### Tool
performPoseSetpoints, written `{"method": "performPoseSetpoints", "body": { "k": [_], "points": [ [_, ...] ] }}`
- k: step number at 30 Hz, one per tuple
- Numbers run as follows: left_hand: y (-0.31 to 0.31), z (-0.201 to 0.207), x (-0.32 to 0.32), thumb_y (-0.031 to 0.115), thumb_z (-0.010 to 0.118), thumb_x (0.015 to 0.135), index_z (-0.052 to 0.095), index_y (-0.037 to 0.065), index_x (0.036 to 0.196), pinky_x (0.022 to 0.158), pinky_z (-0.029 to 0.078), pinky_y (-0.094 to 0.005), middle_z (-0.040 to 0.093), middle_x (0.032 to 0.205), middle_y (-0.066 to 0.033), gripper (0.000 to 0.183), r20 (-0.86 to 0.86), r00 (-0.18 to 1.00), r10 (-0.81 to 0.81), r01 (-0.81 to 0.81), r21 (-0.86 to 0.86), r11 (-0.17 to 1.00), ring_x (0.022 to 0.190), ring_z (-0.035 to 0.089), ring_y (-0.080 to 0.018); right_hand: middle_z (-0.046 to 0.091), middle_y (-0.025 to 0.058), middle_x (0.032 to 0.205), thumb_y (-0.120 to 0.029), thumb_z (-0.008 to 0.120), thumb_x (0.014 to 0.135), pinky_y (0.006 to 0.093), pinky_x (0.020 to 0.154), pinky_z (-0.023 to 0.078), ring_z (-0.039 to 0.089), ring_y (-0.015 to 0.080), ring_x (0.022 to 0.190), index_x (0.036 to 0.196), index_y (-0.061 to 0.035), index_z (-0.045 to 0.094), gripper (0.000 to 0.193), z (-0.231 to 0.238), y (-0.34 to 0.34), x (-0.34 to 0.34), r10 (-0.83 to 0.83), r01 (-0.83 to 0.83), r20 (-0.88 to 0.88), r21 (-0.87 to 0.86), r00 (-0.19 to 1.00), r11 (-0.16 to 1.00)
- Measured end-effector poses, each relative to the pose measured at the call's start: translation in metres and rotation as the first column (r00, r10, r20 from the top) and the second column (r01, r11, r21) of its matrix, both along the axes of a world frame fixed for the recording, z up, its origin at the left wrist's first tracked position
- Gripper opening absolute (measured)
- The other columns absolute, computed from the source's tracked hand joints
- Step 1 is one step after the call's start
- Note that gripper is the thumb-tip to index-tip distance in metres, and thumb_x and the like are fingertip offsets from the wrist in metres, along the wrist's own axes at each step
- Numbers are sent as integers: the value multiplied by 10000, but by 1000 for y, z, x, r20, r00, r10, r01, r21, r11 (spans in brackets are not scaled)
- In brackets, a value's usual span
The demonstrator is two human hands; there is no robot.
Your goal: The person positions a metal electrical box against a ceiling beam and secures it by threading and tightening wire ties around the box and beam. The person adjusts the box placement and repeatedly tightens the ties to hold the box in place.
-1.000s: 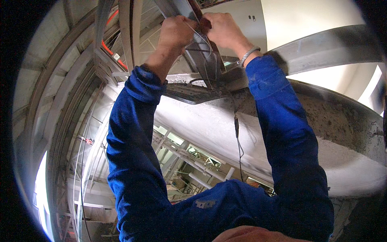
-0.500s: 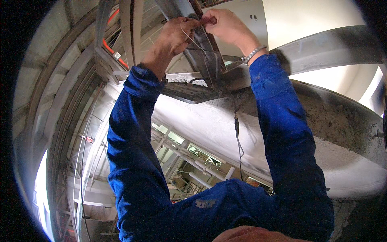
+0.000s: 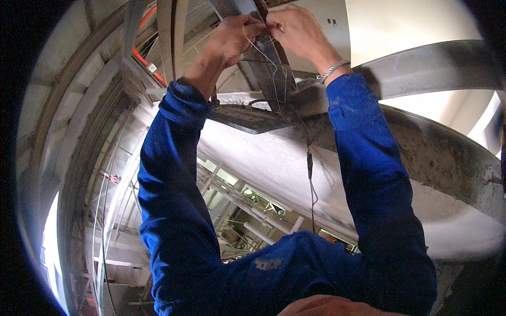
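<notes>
Both arms reach up in blue sleeves to a dark steel beam (image 3: pixel 258 79). My left hand (image 3: pixel 234 41) is closed in a pinch on a thin pale wire (image 3: pixel 266 57), which hangs from its fingers along the beam toward the beam's lower end. Close beside it, my right hand (image 3: pixel 301 32) is also closed, its fingertips meeting those of the left at the beam's edge. What the right fingertips hold is too small to make out. Below the hands lies a flat dark fixture (image 3: pixel 253 120) with a black handle or hose loop by its top edge.
A dark cable (image 3: pixel 311 174) hangs down from the beam's lower end. Behind it spreads a large whitish curved surface (image 3: pixel 253 150). A curved grey steel band (image 3: pixel 437 68) runs to the right. An orange-red cable (image 3: pixel 139 55) passes between struts at upper left.
Both hands have shifted up slightly, fingertips still together. The left wrist has turned a little, and the thin wire hangs with a different bend.
</notes>
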State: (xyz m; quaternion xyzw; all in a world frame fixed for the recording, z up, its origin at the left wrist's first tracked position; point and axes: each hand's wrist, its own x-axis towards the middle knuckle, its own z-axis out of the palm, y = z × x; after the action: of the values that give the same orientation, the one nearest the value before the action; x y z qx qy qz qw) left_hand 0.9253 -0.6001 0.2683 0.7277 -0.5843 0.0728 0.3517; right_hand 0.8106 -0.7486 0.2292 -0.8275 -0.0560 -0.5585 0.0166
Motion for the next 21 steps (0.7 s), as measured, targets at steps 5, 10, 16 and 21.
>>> {"method": "performPoseSetpoints", "body": {
  "k": [5, 10, 16, 21],
  "points": [
    [-4, 5, 4, 242, 574, 928, 671, -2, 1075, 685, 466, -301, 659, 866, -79, 301, 58, 992, 115, -121, 99, 988, 744, 567, -145, 637, 203, 732, -77, 590, 702, 500, 684, 487, 597, 418, 758, 699, -19, 621, 66, 2, 3, -3, 200, -198, 119, -29, 973, 980],
    [0, 10, -4, 264, 558, 932, 682, 21, 1066, 800, 505, -350, 703, 963, -143, 304, 297, 950, 97, -130, 93, 987, 867, 658, -221, 645, 173, 816, -106, 591, 797, 449, 709, 480, 624, 371, 801, 921, -29, 605, 147, 6, -1, -12, 183, -154, -175, 167, 967, 974],
    [-1, 11, -2, 239, 608, 868, 711, 22, 988, 790, 513, -359, 699, 884, -174, 269, 393, 919, -8, -10, 43, 999, 816, 678, -254, 610, 201, 798, -121, 573, 814, 449, 687, 462, 591, 381, 754, 936, -13, 582, 163, 10, 2, -18, 129, -105, -225, 116, 966, 988],
    [-1, 12, 1, 249, 613, 876, 705, 14, 984, 755, 512, -361, 690, 848, -181, 275, 420, 904, -77, 65, 42, 997, 774, 668, -247, 631, 182, 810, -144, 578, 825, 404, 696, 478, 597, 340, 733, 980, -32, 606, 194, 11, 3, -23, 236, -156, -261, 293, 936, 943]
  ]
}}
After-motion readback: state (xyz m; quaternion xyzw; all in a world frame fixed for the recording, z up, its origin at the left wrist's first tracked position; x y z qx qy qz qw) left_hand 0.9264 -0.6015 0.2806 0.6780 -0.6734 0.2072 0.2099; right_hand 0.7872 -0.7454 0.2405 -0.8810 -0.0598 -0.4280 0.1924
